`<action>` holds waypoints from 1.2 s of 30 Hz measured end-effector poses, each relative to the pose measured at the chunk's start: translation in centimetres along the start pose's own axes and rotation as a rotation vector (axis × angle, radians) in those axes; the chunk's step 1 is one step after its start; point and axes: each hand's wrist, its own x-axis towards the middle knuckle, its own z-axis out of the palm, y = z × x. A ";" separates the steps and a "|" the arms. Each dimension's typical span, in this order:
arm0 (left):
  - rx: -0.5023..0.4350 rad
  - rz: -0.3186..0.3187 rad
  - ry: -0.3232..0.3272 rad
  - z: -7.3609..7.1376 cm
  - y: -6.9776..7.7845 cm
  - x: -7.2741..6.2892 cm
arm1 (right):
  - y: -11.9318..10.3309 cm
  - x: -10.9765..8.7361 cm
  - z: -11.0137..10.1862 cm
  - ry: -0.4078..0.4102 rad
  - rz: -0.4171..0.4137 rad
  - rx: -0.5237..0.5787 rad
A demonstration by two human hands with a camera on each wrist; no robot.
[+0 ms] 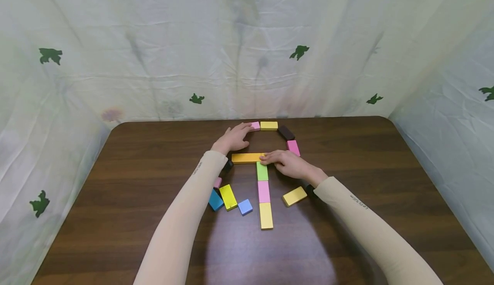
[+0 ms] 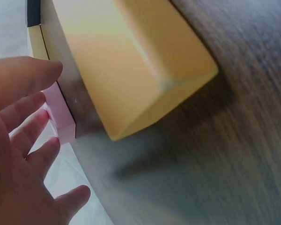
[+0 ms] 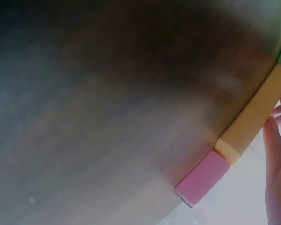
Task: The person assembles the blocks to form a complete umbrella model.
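In the head view my left hand point(image 1: 233, 139) reaches to the back of the arrangement. Its fingertips touch a light pink block point(image 2: 62, 112), and the thumb stands apart from it. A yellow block point(image 1: 269, 125) adjoins the pink one. My right hand point(image 1: 290, 165) lies over the middle, its extended fingertips at the right end of an orange block point(image 1: 245, 158). The right wrist view shows those fingers point(image 3: 274, 150) against the far side of a yellow-orange block point(image 3: 253, 112). Below the orange block runs a column: a green block point(image 1: 262, 171), a pink block point(image 1: 264, 192) and a pale yellow block point(image 1: 266, 216).
A black block point(image 1: 286, 132) and a bright pink block point(image 1: 293, 147) curve down at the right. Loose blocks lie nearer me: yellow point(image 1: 228, 197), blue point(image 1: 245, 207), teal point(image 1: 216, 200) and tan point(image 1: 295, 196). My left sleeve partly covers another black block point(image 1: 228, 165). A leaf-patterned curtain point(image 1: 247, 62) hangs behind the table point(image 1: 154, 233).
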 end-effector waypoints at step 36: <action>0.037 0.011 0.002 0.1 0.1 -0.3 | -0.1 0.0 0.1 0.007 0.006 0.013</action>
